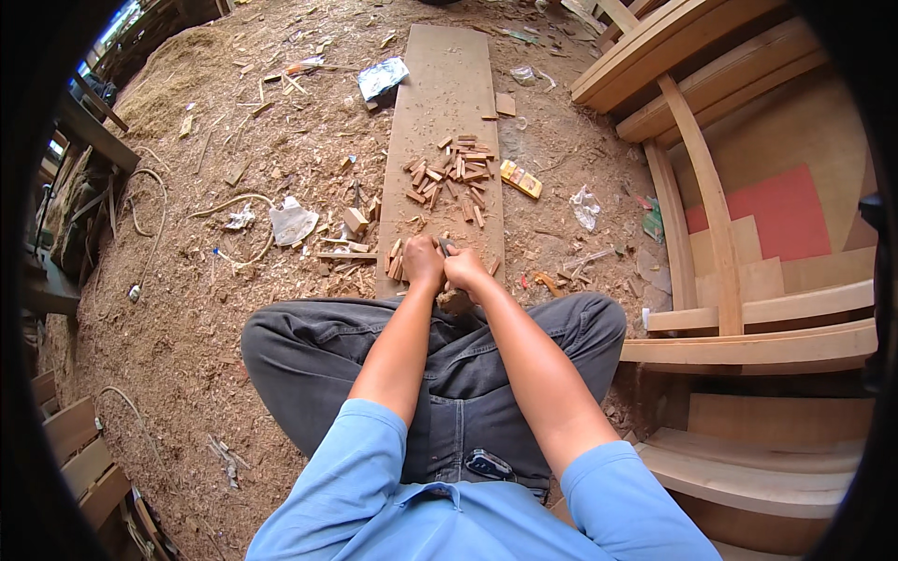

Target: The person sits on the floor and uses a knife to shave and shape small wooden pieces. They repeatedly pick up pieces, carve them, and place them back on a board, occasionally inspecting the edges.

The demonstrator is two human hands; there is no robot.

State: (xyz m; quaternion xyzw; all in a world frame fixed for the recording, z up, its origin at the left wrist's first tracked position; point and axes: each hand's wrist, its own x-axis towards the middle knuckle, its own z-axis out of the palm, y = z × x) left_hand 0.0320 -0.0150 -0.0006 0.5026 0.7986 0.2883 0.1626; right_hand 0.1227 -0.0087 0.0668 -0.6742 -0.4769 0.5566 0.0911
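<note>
My left hand (pixel 424 262) is closed, with its fingers curled down at the near end of a long board; what it grips, if anything, is hidden. Right beside it, my right hand (pixel 465 268) is closed around a narrow dark tool (pixel 446 245), whose tip shows between the two hands. A rough brown wood block (pixel 456 302) sits just below my hands, by my lap. Beyond them, a loose pile of small wooden pieces (pixel 463 164) lies on the board (pixel 444 79). Several more wooden strips (pixel 396 261) lie next to my left hand.
Wood shavings (pixel 187 309) cover the ground. A yellow packet (pixel 521 179) lies right of the board, a blue-white wrapper (pixel 383 79) at its left edge. Wooden frames (pixel 718 215) stand along the right. A pale cord (pixel 243 198) and a white plastic scrap (pixel 293 222) lie left.
</note>
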